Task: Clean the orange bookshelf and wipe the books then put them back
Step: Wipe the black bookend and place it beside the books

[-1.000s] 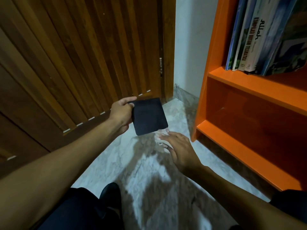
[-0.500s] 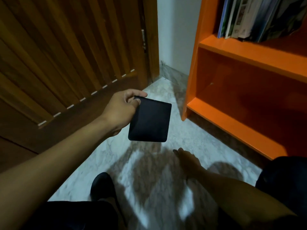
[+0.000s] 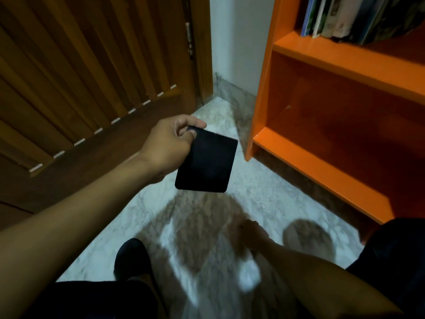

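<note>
Nearest the camera, the right hand (image 3: 249,233) hangs low over the marble floor (image 3: 264,194), blurred, so I cannot tell whether its fingers are curled or straight; nothing shows in it. Farther out, the left hand (image 3: 167,143) pinches one corner of a dark square cloth (image 3: 207,164) between thumb and fingers, the cloth hanging above the floor. Beyond, to the right, stands the orange bookshelf (image 3: 322,157), its lower compartment bare, with books (image 3: 345,17) upright on the shelf above. A wooden door (image 3: 92,77) fills the left.
</note>
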A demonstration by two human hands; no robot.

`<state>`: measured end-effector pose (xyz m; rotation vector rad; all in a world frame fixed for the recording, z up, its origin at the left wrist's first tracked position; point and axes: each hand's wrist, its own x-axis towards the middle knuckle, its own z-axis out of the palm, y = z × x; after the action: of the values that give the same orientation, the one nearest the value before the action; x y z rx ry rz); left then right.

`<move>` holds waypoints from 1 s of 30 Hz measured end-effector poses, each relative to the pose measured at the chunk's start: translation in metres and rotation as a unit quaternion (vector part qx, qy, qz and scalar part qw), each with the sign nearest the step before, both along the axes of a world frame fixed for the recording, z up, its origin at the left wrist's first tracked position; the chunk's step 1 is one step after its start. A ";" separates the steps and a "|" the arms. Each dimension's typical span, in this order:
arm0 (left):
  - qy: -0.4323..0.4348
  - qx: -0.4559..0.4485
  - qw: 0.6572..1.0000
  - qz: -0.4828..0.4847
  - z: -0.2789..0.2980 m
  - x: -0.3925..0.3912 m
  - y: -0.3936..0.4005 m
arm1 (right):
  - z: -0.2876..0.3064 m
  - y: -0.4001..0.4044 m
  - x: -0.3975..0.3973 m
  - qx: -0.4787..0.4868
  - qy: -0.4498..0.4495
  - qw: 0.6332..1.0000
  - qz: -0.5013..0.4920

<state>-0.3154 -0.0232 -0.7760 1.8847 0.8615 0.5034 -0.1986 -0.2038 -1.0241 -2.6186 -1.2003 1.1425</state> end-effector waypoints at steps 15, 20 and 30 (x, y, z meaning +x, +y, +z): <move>0.077 0.369 0.908 -0.182 0.070 0.044 -0.050 | 0.285 0.002 0.118 0.468 0.046 0.860 -0.201; 0.149 0.527 0.791 -0.273 0.114 0.059 -0.092 | 0.389 -0.018 0.098 0.550 0.047 0.821 -0.144; 0.188 0.709 0.610 -0.299 0.171 0.129 -0.155 | 0.446 -0.068 0.136 0.569 -0.117 0.789 -0.200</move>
<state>-0.1866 -0.1780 -0.6051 3.6397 -0.2704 0.3297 -0.0621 -0.2715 -0.5783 -1.8538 -0.8350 -0.0772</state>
